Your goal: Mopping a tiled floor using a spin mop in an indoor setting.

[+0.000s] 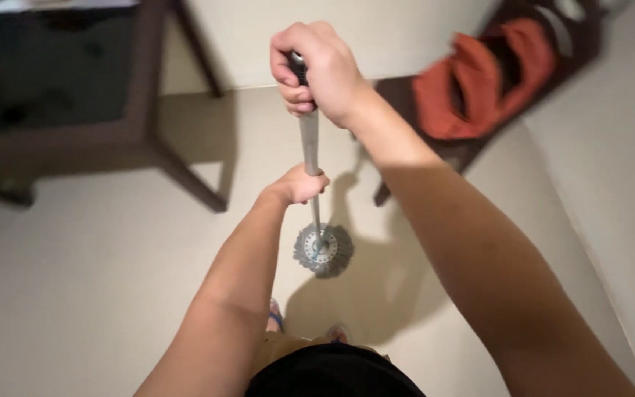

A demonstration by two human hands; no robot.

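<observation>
While both hands hold the mop handle (309,140) upright | right hand (317,70) wrapped on top, left hand (299,184) fingers closed lower | round mop head (323,250) on floor, 6 o'clock of left hand | risk: head may hit table leg (185,176) at 9 o'clock, chair (472,81) at 2 o'clock looks blurred.

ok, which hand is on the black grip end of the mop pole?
The right hand, higher up, wraps the black grip at the top of the grey metal mop pole. The left hand holds the bare shaft lower down, nearer the round grey mop head.
</observation>
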